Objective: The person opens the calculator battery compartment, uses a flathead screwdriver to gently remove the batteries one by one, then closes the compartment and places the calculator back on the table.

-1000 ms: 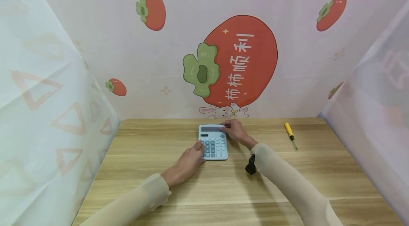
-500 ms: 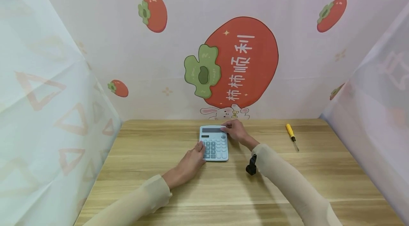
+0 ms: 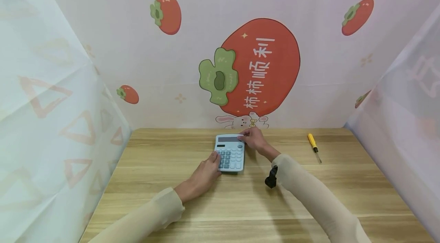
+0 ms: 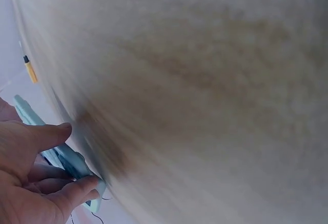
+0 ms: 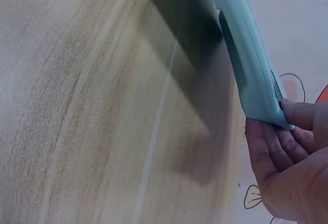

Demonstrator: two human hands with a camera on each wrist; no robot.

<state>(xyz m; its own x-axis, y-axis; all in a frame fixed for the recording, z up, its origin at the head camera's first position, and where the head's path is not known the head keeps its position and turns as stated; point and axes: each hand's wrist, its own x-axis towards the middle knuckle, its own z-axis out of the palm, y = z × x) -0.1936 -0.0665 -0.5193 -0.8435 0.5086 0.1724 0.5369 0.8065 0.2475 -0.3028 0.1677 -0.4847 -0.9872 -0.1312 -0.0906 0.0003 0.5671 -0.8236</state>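
Note:
A light blue calculator (image 3: 235, 155) is over the far middle of the wooden table, display end toward the back. My left hand (image 3: 204, 172) grips its lower left side, thumb over the keys. At the upper right corner my right hand (image 3: 254, 139) pinches the display end. Seen from the right wrist, the calculator (image 5: 248, 44) is edge-on, its underside off the wood with a dark shadow below; the right thumb lies on its face and the fingers are behind. In the left wrist view, the left fingers (image 4: 82, 190) are at its edge.
A screwdriver (image 3: 312, 143) with a yellow handle lies on the table (image 3: 220, 212) at the far right. White cloth walls (image 3: 172, 63) printed with persimmons stand at the back and both sides. A black wrist device (image 3: 271, 177) sits at the right cuff.
The calculator's near end has risen slightly and shifted a little left, with shadow showing beneath it. Both hands keep their hold, and the head view has shifted slightly.

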